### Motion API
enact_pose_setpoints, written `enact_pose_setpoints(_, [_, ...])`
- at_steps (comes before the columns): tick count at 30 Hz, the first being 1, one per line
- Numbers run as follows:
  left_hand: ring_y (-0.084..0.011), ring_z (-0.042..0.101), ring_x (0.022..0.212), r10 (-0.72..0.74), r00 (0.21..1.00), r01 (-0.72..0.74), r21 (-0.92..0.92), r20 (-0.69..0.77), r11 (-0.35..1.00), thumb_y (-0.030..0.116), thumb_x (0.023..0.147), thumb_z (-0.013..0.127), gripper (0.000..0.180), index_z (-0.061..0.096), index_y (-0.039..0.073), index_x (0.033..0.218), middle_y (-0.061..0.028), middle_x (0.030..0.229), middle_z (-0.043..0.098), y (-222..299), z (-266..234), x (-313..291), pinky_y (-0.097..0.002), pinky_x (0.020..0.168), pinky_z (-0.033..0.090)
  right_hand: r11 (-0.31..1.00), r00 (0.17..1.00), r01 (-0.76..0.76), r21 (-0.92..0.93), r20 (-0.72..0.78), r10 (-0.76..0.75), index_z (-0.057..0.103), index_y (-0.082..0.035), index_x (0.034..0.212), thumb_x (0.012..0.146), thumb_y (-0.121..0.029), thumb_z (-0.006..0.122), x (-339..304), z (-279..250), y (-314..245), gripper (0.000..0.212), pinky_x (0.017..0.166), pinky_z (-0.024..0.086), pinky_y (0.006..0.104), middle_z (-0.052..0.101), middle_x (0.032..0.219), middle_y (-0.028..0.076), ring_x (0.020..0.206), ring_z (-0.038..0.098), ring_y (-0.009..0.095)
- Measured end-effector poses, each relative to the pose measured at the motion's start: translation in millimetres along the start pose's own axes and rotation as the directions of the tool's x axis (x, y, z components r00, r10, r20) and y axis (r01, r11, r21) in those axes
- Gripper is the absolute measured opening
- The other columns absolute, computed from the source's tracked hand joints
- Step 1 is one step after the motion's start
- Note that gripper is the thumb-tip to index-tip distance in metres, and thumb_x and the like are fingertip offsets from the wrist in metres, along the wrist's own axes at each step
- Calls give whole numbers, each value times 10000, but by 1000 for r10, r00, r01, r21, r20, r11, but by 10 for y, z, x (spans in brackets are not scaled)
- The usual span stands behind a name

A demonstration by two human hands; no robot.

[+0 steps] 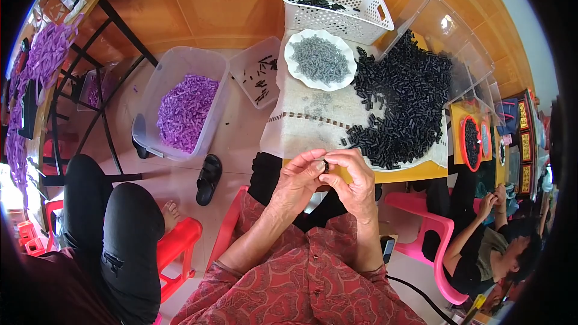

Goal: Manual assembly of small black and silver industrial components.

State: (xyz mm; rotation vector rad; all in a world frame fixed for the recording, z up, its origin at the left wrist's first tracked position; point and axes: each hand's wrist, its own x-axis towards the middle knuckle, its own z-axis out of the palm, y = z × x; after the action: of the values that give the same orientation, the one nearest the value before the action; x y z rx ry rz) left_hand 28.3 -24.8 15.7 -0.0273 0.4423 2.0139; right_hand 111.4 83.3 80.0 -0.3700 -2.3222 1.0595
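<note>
My left hand (pixel 299 182) and my right hand (pixel 351 184) meet in front of my chest, at the table's near edge. Their fingertips pinch a small black tube-like piece (pixel 326 167) between them; most of it is hidden by the fingers. Just beyond my right hand spreads a large heap of short black tube-like pieces (pixel 402 105) on the cloth-covered table (pixel 295 135). Farther back, a white scalloped plate (pixel 293 74) holds a mound of tiny clear-grey pieces (pixel 320 58).
A white perforated basket (pixel 337 20) with black pieces stands at the back. A clear bin (pixel 466 39) lies behind the heap. On the floor at left, a translucent tub (pixel 220 93) holds purple pieces (pixel 188 111). People sit on both sides, near a red stool (pixel 180 241) and pink chair (pixel 424 219).
</note>
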Motion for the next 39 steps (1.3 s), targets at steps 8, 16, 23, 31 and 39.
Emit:
enact_pose_setpoints(8, [-157,635,851,-40,999,40,12,-28,999,50,905,612,310,585,51,1214,-57,928,669,24,-15,-2,-356,781,542,997,998,-47,64,40,45,638,-14,1013,663,-12,790,-23,10,26,382,719,501,328,648,935,109,817,615,244])
enact_pose_setpoints(16, [-186,611,1004,-118,992,120,-74,36,990,34,896,605,364,552,5,1256,-94,1086,641,16,-35,13,-365,918,478,999,999,35,12,1,-35,643,-9,957,656,-8,796,-16,-3,45,338,653,503,318,659,846,93,738,618,228])
enact_pose_setpoints(23, [-197,586,1078,-40,976,-2,192,214,981,34,867,652,465,512,-3,1309,-87,1139,620,2,-83,32,-347,957,465,998,999,48,-30,-13,-49,633,-16,929,674,-6,784,5,-69,48,297,649,511,315,670,826,85,745,625,231])
enact_pose_setpoints(31, [-170,612,995,-16,980,-30,230,196,973,18,844,671,453,556,40,1282,-52,1056,616,-25,-186,55,-325,901,513,992,993,104,-76,-55,-108,638,-21,918,675,-8,782,-7,-10,42,282,700,524,348,686,856,93,796,647,257])
enact_pose_setpoints(39, [-129,603,936,3,982,-53,258,190,965,-19,851,648,416,579,48,1256,-18,1006,597,-28,-207,38,-298,890,528,995,995,83,-59,-49,-86,633,-19,903,686,21,759,-27,16,71,255,813,551,388,667,807,108,757,648,293])
